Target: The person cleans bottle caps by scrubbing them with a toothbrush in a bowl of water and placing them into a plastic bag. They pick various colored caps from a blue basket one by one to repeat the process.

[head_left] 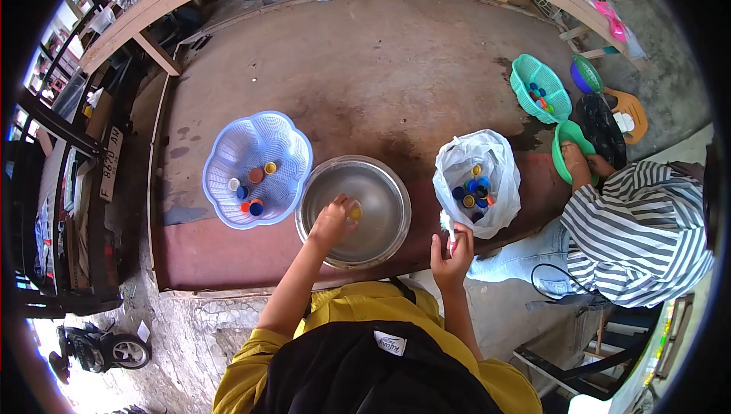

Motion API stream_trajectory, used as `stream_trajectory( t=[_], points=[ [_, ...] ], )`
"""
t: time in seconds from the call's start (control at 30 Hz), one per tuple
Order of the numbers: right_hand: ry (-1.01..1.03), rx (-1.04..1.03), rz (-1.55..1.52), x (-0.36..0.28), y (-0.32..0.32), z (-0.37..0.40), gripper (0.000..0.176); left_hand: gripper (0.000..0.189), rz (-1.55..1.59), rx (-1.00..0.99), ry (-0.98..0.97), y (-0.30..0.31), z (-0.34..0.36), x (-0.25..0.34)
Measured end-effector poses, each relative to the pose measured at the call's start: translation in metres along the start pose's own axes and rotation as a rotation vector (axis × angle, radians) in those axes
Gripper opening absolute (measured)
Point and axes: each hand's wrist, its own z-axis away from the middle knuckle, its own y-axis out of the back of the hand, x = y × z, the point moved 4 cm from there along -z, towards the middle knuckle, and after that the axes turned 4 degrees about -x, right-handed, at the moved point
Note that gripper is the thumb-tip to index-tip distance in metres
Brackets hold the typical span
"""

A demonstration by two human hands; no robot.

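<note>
Left hand (pixel 333 222) reaches forward, fingers pinched; right hand (pixel 451 252) fisted.

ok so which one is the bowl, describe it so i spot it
On the brown table, look along the near edge, between the pale blue flower-shaped basket and the white plastic bag. The bowl sits there, the left hand holding a yellow cap inside it. It is the only shiny metal container; its neighbours are plastic.

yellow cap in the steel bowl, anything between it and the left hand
Nothing visible. The left hand is inside the steel bowl, fingertips at the yellow cap; whether they grip it is unclear. The right hand holds a small white item.
</note>
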Motion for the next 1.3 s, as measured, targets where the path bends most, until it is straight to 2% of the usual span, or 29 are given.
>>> stream_trajectory(
  t=[0.07, 0.27, 0.37, 0.47, 0.57, 0.6, 0.7, 0.73, 0.8, 0.83, 0.9, 1.03, 1.07, 1.17, 1.2, 1.3],
  points=[
    [-0.002, -0.028, -0.02, -0.003, -0.002, 0.002, 0.023, 0.037, 0.114, 0.004, 0.04, 0.005, 0.003, 0.005],
    [0.015, -0.08, -0.107, -0.018, -0.006, 0.001, 0.024, 0.039, 0.444, 0.094, -0.049, 0.028, 0.009, 0.028],
    [0.059, -0.111, -0.097, -0.02, -0.009, -0.003, 0.024, 0.039, 0.415, 0.145, -0.061, 0.036, 0.014, 0.04],
    [0.04, -0.159, -0.151, -0.018, -0.013, -0.004, 0.022, 0.053, 0.249, 0.215, -0.155, 0.031, 0.017, 0.036],
    [0.04, -0.219, -0.187, -0.016, -0.015, -0.008, 0.021, 0.072, 0.431, 0.318, -0.029, 0.044, 0.018, 0.057],
    [0.064, -0.232, -0.188, -0.013, -0.019, -0.011, 0.021, 0.086, 0.148, 0.329, -0.049, 0.045, 0.015, 0.053],
    [0.078, -0.278, -0.215, -0.01, -0.021, -0.019, 0.02, 0.085, 0.084, 0.337, 0.055, 0.038, 0.017, 0.044],
    [0.07, -0.286, -0.221, -0.01, -0.02, -0.022, 0.021, 0.085, 0.238, 0.372, 0.067, 0.037, 0.019, 0.045],
    [0.107, -0.301, -0.22, -0.006, -0.018, -0.024, 0.021, 0.086, 0.153, 0.36, 0.085, 0.033, 0.019, 0.046],
    [0.078, -0.344, -0.193, -0.001, -0.02, -0.024, 0.022, 0.086, 0.109, 0.355, 0.094, 0.031, 0.019, 0.047],
    [0.03, -0.424, -0.134, 0.005, -0.021, -0.028, 0.023, 0.087, 0.291, 0.454, 0.058, 0.034, 0.023, 0.056],
    [-0.154, -0.571, -0.232, 0.009, -0.014, -0.034, 0.021, 0.087, 0.441, 0.551, 0.086, 0.032, 0.026, 0.065],
    [-0.06, -0.532, -0.242, 0.016, -0.015, -0.03, 0.023, 0.088, 0.485, 0.553, 0.121, 0.029, 0.028, 0.065],
    [-0.033, -0.577, -0.267, 0.025, -0.016, -0.029, 0.027, 0.092, 0.679, 0.645, 0.054, 0.021, 0.033, 0.076],
    [0.052, -0.553, -0.28, 0.019, -0.014, -0.031, 0.034, 0.095, 0.701, 0.651, 0.062, 0.017, 0.035, 0.077],
    [0.249, -0.622, -0.36, -0.016, -0.007, -0.035, 0.045, 0.094, 0.61, 0.667, 0.113, 0.017, 0.04, 0.087]
  ],
)
